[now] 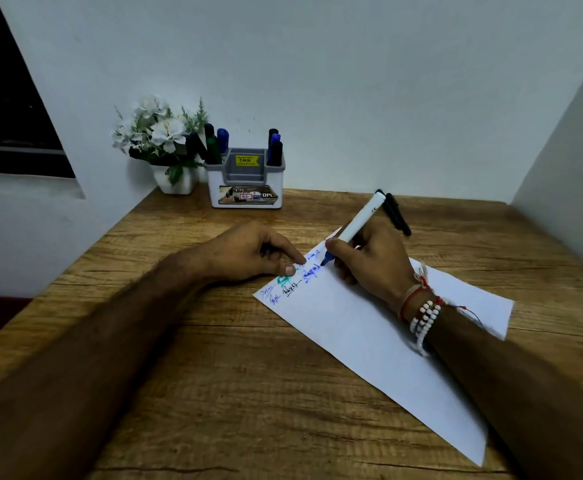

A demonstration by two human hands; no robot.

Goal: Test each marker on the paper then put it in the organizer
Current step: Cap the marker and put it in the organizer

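My right hand [373, 261] grips a white-bodied marker [361, 218] with a blue tip that touches the white paper [369, 337] beside blue, green and black scribbles. My left hand [248, 252] rests on the paper's far left corner, fingers curled, with something small and dark, maybe the cap, half hidden inside. A white and grey organizer [246, 178] stands at the back by the wall. It holds several capped markers in its left and right compartments. One dark marker [397, 213] lies on the table behind my right hand.
A white pot of artificial flowers [165, 143] stands just left of the organizer. The wooden table [213, 375] meets white walls at the back and on the right. Its left edge runs diagonally, with a drop beyond. Bead bracelets circle my right wrist.
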